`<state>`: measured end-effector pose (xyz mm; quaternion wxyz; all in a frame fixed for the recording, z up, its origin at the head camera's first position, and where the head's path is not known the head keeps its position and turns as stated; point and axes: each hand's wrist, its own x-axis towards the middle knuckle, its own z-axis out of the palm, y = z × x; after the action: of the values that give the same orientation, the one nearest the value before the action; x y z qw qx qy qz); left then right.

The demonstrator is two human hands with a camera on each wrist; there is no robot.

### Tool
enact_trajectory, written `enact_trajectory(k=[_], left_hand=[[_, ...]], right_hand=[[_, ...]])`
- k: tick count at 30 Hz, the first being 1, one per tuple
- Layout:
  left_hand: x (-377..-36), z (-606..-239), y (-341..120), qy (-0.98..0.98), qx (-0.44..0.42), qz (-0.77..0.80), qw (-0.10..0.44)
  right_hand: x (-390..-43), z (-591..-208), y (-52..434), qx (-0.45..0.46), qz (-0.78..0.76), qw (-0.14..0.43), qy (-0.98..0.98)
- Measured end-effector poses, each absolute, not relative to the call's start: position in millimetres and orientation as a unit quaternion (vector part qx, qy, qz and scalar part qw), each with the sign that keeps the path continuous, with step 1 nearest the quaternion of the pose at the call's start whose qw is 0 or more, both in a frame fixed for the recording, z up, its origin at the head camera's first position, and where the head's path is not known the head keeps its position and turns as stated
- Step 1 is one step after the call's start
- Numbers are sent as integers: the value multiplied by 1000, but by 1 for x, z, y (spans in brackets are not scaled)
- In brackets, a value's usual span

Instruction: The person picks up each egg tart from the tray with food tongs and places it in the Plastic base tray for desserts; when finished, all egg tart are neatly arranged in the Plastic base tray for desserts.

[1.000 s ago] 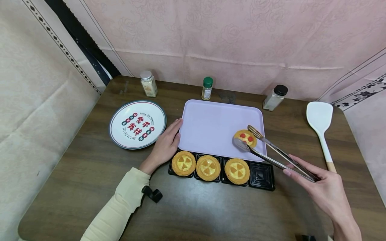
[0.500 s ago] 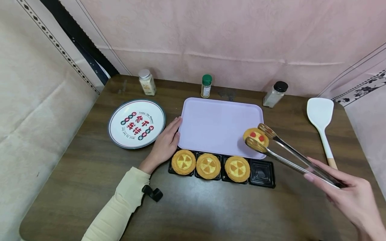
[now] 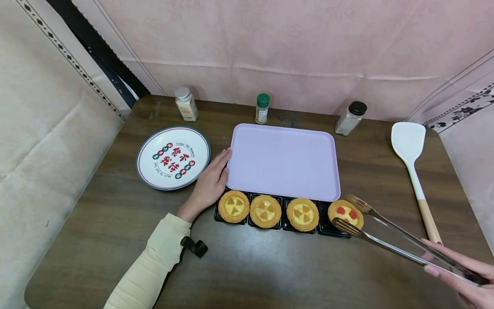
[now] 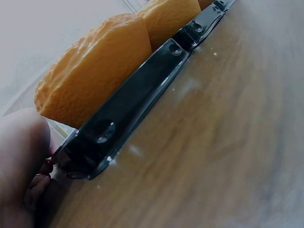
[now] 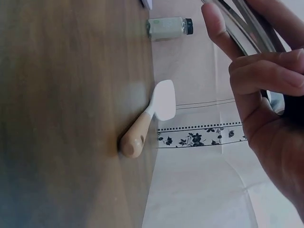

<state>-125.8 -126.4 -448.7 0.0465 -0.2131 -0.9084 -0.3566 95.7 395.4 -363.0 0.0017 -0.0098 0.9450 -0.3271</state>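
My right hand [image 3: 474, 296] holds metal tongs [image 3: 397, 249] with fork-like ends, also in the right wrist view. The tongs' ends stand on either side of a round tart [image 3: 346, 206] with red dots on top. This tart overlaps the rightmost compartment of the black sectioned tray [image 3: 332, 231]. Three tarts with a yellow wedge pattern, such as the leftmost tart [image 3: 233, 207], occupy the other compartments. At the left edge of the lavender tray [image 3: 283, 161], my left hand [image 3: 210, 182] rests with fingers extended. The left wrist view shows the black tray's side close up.
A white plate [image 3: 173, 159] with red characters lies left of the lavender tray. Along the back stand a white-capped jar [image 3: 186, 105], a green-capped jar [image 3: 262, 109] and a black-capped jar [image 3: 350, 119]. On the right lies a white spatula [image 3: 409, 141] with a wooden handle end.
The tongs have carried the red-dotted tart from the lavender tray, rightward and nearer, to the black tray's rightmost compartment. My left hand has stayed at the lavender tray's edge.
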Motion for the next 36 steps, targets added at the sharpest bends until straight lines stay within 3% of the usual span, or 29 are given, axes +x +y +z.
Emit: enact_trajectory(k=[11,20,27,32,36], left_hand=[[-127,-449,-127,-907,-216,-358,48],[-126,-448,-127,-905,-220,-360,51],[-126,-448,-127,-906,-217,-362,46],[-126,-449,-127,-906,-217,-361,47],[-125,-448,-127,-906,-217,-362,48]], right_hand=[[96,-363,388,-55,-384,-18,921],[82,-354,392,-34,-446,-19,894],[30,-355,381,139,-600,-66,785],[4,-359,374,224,-509,-55,829],[-7,-364,369,237,-434,-67,867]])
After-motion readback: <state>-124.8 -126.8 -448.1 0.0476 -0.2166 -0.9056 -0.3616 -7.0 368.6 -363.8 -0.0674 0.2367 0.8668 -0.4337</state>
